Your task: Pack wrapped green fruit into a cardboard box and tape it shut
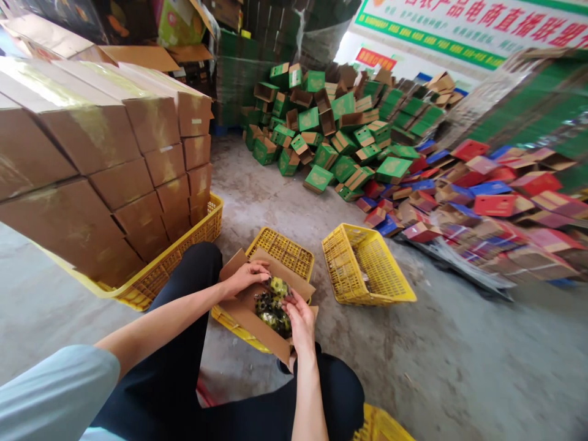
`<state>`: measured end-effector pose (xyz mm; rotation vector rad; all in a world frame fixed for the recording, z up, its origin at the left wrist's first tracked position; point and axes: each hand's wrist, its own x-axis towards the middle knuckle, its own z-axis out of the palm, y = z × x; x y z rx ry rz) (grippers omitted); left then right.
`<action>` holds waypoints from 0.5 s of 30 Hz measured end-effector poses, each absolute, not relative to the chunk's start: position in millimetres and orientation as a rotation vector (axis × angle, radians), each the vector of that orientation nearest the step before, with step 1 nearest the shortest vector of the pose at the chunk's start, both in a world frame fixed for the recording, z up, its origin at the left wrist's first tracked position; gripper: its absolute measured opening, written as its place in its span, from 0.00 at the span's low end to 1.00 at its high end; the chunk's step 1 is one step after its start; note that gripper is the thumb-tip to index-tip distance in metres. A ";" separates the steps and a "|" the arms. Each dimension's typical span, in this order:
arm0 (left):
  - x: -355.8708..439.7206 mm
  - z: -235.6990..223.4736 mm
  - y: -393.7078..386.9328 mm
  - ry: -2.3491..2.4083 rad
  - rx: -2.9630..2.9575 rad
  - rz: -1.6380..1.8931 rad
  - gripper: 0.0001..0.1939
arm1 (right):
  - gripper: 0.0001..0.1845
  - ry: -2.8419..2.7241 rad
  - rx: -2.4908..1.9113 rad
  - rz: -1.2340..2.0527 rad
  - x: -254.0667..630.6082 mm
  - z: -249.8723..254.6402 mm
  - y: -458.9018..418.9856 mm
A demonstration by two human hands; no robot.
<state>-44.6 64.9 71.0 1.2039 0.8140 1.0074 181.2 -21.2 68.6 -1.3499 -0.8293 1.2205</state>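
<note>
An open cardboard box (250, 320) sits between my knees, its flaps spread out, on top of a yellow plastic crate (281, 252). In it lies a clear plastic bag (272, 306) of small yellow-green and dark pieces; what they are I cannot make out. My left hand (245, 277) reaches over the box's left side, its fingers closed at the bag's upper edge. On the other side my right hand (299, 315) pinches the bag's right edge between thumb and fingers. The bag's underside is hidden by the box walls.
A yellow basket (367, 266) stands tilted to the right on the concrete floor. Brown cartons (98, 165) are stacked at left in a long yellow crate (177, 257). Heaps of green boxes (321, 138) and red-and-blue boxes (487, 202) lie behind. Another yellow crate (381, 425) shows near my right knee.
</note>
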 end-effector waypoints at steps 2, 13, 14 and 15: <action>-44.1 70.8 63.8 0.779 1.127 0.954 0.20 | 0.29 -0.845 -1.386 1.178 181.0 68.5 -20.9; -38.5 67.8 61.1 0.715 0.855 0.907 0.26 | 0.25 -0.820 -1.442 1.113 184.7 64.9 -19.1; -37.7 68.0 61.5 0.711 0.839 0.916 0.26 | 0.25 -0.807 -1.436 1.107 184.7 64.6 -18.6; -37.0 68.2 61.8 0.708 0.826 0.924 0.26 | 0.25 -0.796 -1.430 1.101 184.7 64.4 -18.0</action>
